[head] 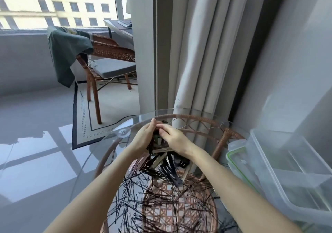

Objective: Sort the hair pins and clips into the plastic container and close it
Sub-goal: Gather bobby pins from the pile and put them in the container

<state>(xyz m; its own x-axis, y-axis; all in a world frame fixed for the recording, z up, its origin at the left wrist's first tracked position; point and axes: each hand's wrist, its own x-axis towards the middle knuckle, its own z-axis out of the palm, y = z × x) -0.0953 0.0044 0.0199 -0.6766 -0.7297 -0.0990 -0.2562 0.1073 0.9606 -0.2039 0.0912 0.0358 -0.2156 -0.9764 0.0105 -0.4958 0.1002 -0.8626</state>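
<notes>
Both hands meet over the far side of a round glass worktop (125,130) that sits on a rattan frame. The left hand (143,139) is cupped around a dark bundle of clips (157,143), its fingers (153,123) curled up along the bundle's far side. The right hand (175,139) faces it from the other side, with its fingers (163,127) bent in and pinching the top of the same bundle. Motion blur makes it hard to tell just how many clips are held, though several long flat ones seem to fan out below the palms. Nearer the person, a loose heap of thin black hair pins (143,198) lies scattered across the glass, crossing one another in every direction. The clear plastic container (287,170) stands open on the right of the worktop, well apart from the hands. Its lid (235,158), with a green seal, lies just beside it on the side toward the hands. A pale curtain (197,53) hangs behind the worktop. Farther off, a wicker chair (111,51) with a green cloth (66,53) draped over its back stands on a rug (80,117).
</notes>
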